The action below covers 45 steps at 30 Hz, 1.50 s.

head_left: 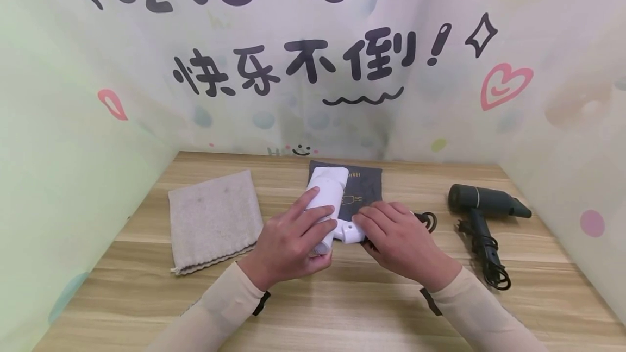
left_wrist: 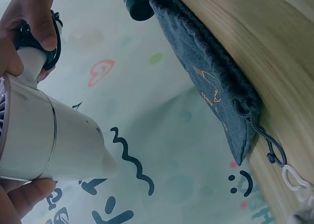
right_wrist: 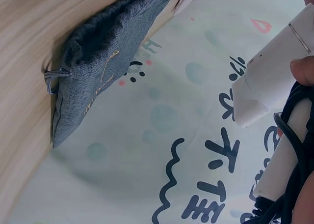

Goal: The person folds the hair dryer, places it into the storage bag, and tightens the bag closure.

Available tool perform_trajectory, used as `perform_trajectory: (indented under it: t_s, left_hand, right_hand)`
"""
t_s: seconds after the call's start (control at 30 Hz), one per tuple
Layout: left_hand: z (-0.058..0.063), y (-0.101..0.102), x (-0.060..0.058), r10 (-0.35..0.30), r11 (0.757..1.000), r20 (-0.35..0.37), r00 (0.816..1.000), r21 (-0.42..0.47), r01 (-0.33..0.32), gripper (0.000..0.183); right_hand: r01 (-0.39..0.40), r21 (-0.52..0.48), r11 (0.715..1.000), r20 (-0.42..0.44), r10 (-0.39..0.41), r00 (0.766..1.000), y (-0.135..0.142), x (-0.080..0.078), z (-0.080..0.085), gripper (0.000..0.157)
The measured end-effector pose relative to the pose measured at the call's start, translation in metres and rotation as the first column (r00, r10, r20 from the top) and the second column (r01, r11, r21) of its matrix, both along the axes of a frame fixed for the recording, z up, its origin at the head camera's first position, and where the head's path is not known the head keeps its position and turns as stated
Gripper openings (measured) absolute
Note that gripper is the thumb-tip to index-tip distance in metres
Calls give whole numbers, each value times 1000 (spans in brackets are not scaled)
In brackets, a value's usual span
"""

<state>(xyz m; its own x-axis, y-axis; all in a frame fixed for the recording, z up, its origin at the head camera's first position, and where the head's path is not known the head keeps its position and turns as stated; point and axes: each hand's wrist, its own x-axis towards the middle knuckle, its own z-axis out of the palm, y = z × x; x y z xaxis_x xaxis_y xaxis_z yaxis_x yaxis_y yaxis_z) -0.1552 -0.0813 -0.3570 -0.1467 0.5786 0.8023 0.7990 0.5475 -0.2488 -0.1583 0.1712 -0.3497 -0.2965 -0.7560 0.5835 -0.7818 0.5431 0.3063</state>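
Observation:
A white hair dryer (head_left: 329, 192) is held by both hands above the table, in front of the grey drawstring pouch (head_left: 368, 189). My left hand (head_left: 290, 240) wraps round its barrel, fingers over the top and thumb beneath. Gripping the handle is my right hand (head_left: 401, 240), which also holds the black cord (right_wrist: 293, 130) bundled along it. In the left wrist view the barrel (left_wrist: 73, 135) shows a thin metallic ring and a tapered nozzle. The pouch lies flat and bears a gold hair dryer print; the dryer overlaps its left part in the head view.
A black hair dryer (head_left: 481, 202) with its cord wound round the handle lies at the right of the wooden table (head_left: 371, 319). At the left lies a folded beige cloth (head_left: 215, 219). A printed curtain (head_left: 274, 118) hangs behind the table.

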Motion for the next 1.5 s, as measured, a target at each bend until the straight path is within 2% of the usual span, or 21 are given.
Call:
perform_trajectory:
  t_s: [0.73, 1.1, 1.3, 1.4, 1.5]
  left_hand:
    - [0, -3, 0, -15, 1000, 5, 1000, -9, 15, 30]
    - [-1, -4, 0, -21, 1000, 2, 1000, -10, 21, 30]
    - [-1, -3, 0, -20, 1000, 4, 1000, -13, 20, 30]
    - [-1, -4, 0, -24, 1000, 5, 1000, -12, 24, 30]
    - [-2, -5, -1, -57, 998, 22, 998, -6, 57, 30]
  right_hand:
    - [-5, 9, 1000, 18, 5, 1000, -1, 2, 2, 32]
    - [-8, 18, 1000, 16, 8, 1000, -2, 2, 1, 38]
    - [-12, 18, 1000, 18, 12, 1000, -1, 2, 1, 34]
    - [-15, 16, 1000, 16, 15, 1000, -1, 1, 0, 33]
    - [-41, 13, 999, 26, 41, 999, -1, 1, -2, 37]
